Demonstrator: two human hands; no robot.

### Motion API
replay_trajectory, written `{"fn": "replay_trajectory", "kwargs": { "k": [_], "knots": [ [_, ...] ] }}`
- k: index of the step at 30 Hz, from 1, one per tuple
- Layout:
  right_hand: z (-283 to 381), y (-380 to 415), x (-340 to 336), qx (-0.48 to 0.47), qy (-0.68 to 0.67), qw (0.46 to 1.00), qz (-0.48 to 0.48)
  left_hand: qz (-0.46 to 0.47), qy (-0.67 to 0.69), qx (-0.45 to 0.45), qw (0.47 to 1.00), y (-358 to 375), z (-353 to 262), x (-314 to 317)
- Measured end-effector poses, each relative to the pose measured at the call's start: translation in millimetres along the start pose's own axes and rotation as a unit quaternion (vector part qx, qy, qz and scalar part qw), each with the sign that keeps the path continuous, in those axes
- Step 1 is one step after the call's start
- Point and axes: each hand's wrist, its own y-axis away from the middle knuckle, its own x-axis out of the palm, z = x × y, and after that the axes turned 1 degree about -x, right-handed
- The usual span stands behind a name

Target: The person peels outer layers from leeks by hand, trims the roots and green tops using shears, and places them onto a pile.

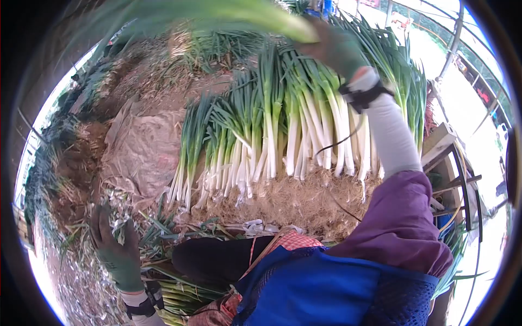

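My right hand (338, 53), in a dark green glove and smeared by motion, is raised at the top and closed around a green onion (239, 15). Its blurred leaves sweep out to the upper left. Below that hand lies a wide row of long green onions (296, 111), white stalks toward me and green tops pointing away. My left hand (117, 247), gloved alike, is at the lower left with its fingers stretched out and nothing in them. Loose green leaves (157, 231) lie beside it on the ground.
Matted straw-coloured roots (293, 201) spread in front of my body. A brown sheet (144, 149) covers soil to the left. More onions (225, 46) lie at the back. A wooden and metal frame (443, 144) stands at the right. Trimmed leaves (176, 293) are heaped by my leg.
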Motion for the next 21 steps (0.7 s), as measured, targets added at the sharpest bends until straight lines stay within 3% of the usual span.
{"fn": "replay_trajectory", "kwargs": {
  "k": [4,7,8,9,10,12,13,16,18,19,20,21],
  "knots": [
    [-165,48,-26,0.189,0.112,0.975,-0.012,0.101,0.086,-0.077,0.988,41,51,45],
    [-301,128,7,0.316,0.205,0.919,0.12,0.175,0.119,-0.079,0.974,65,76,65],
    [-324,165,28,0.385,0.225,0.878,0.171,0.199,0.125,-0.072,0.969,72,77,72],
    [-330,197,47,0.441,0.201,0.864,0.135,0.161,0.144,-0.074,0.974,81,69,78],
    [-332,214,57,0.493,0.174,0.847,0.096,0.185,0.153,-0.083,0.967,86,63,82],
    [-330,211,56,0.518,0.131,0.839,0.102,0.231,0.163,-0.1,0.954,90,61,84],
    [-327,211,50,0.505,0.128,0.847,0.108,0.26,0.203,-0.148,0.932,92,57,82],
    [-339,211,53,0.502,0.159,0.84,0.134,0.266,0.255,-0.168,0.914,118,66,93],
    [-466,258,105,0.334,0.249,0.902,0.113,0.275,0.227,-0.226,0.906,146,72,96],
    [-507,266,112,0.372,0.19,0.902,0.109,0.282,0.133,-0.189,0.931,147,71,84],
    [-551,265,113,0.29,0.24,0.914,0.149,0.32,0.172,-0.243,0.899,154,72,71],
    [-613,275,122,0.203,0.292,0.918,0.178,0.263,0.192,-0.196,0.925,179,85,72]
  ]
}}
